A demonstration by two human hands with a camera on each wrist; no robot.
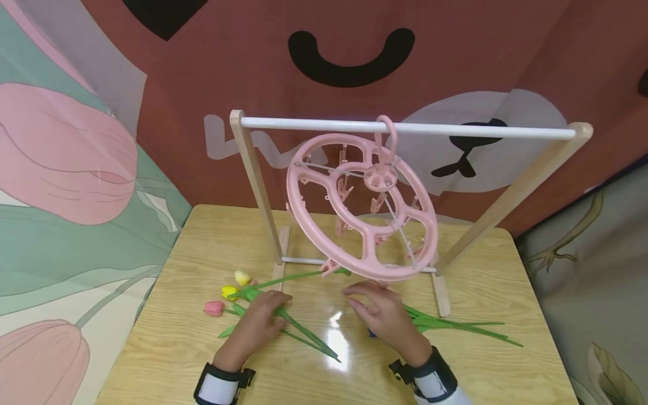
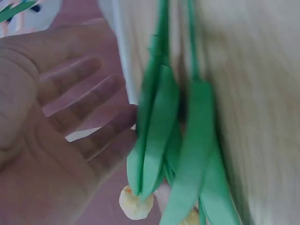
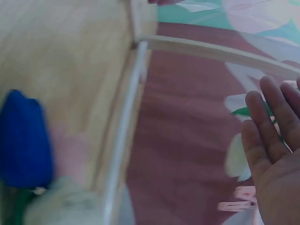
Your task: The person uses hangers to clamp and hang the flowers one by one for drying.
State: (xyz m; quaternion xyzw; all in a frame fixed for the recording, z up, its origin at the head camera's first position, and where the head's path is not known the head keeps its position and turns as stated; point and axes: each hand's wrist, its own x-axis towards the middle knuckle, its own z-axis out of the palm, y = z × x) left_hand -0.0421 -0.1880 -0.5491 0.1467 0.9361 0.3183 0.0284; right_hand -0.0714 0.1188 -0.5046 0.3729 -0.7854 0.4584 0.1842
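In the head view, my left hand (image 1: 260, 320) hovers over or beside artificial tulips on the table, among them a pink tulip (image 1: 214, 308) and a yellow tulip (image 1: 230, 292). The left wrist view has its fingers spread beside green leaves (image 2: 159, 126), gripping nothing. My right hand (image 1: 387, 315) is below the front rim of a pink round clip hanger (image 1: 367, 264), above green stems (image 1: 466, 325). Its fingers look extended and hold nothing in the right wrist view, where a blue tulip (image 3: 26, 140) shows. One long green stem (image 1: 288, 278) reaches a pink clip (image 1: 330, 266); whether it is clipped I cannot tell.
The hanger hooks over the white bar (image 1: 314, 124) of a wooden stand. Its right post (image 1: 511, 197) and feet (image 1: 441, 295) border the work area. Behind the wooden table (image 1: 167, 343) hangs a printed cloth (image 1: 228, 62).
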